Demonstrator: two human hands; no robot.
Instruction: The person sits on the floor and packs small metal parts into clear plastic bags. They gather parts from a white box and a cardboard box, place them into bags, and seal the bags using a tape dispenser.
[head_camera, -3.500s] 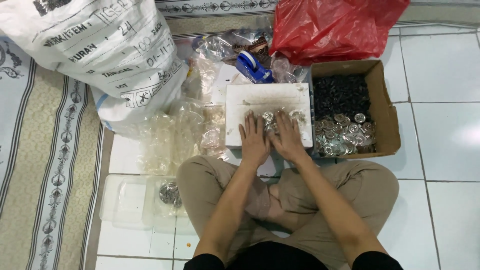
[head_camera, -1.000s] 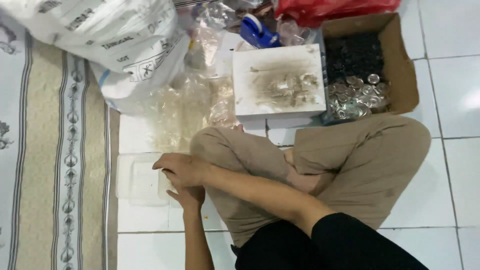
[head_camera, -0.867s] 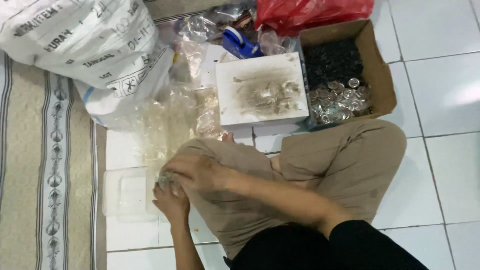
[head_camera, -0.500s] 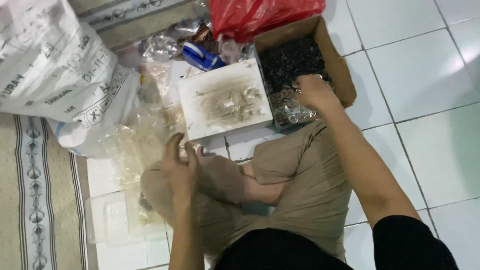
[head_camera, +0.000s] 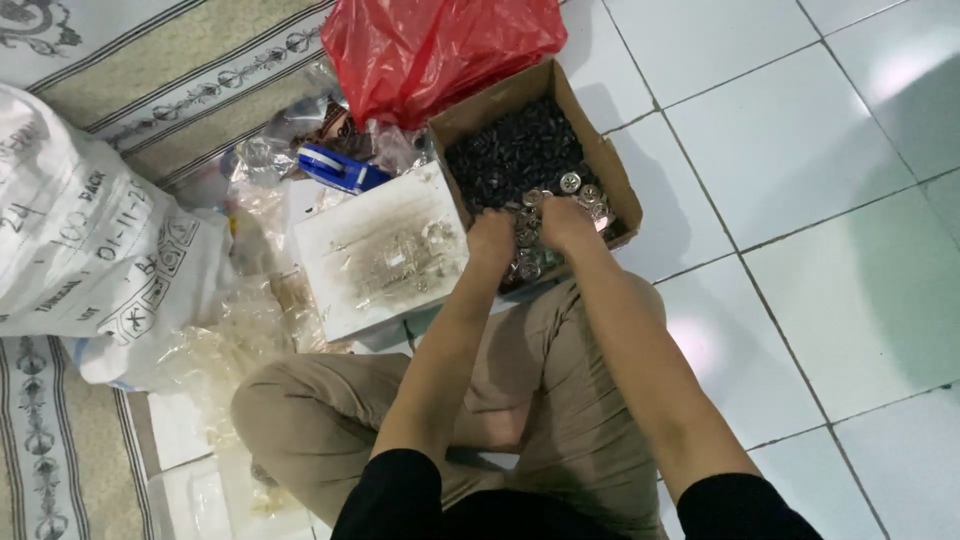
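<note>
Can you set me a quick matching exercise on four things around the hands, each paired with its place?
Things:
1. red plastic bag
2. cardboard box
3. white sack
4. blue tape dispenser

Places:
A. far left, on the striped mat
B. just beyond the white board, left of the box
C. at the top, behind the box
D. under both hands, full of small dark and shiny round parts

Pairs: 1-C, 2-D, 3-A, 4-B. The left hand and right hand both reach into the cardboard box.
</note>
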